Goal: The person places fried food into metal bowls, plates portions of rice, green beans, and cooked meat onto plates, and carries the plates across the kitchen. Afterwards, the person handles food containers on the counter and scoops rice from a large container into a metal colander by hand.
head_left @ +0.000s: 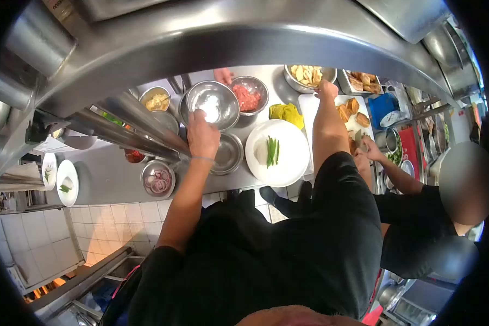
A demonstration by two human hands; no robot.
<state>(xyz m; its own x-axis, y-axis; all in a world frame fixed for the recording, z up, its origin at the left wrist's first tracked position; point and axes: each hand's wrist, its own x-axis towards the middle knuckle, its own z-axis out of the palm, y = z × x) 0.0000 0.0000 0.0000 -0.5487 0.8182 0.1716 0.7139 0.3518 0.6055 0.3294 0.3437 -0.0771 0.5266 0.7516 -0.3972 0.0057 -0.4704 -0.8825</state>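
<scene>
My left hand is closed on the near rim of a shiny metal bowl, its fingertips over the edge. That bowl is tilted and shows bright reflections inside. Beneath my left wrist sits another steel bowl. My right hand is at the near right rim of a metal bowl holding pale yellow cut pieces. Its fingers look curled, and what they grip is hidden. Between my arms stands a white plate with green strips on a pale mound.
Another person's hand is beside a bowl of red minced meat. At right, a co-worker handles food on a white cutting board. Sliced onions lie in a bowl at left. A steel shelf overhangs the counter.
</scene>
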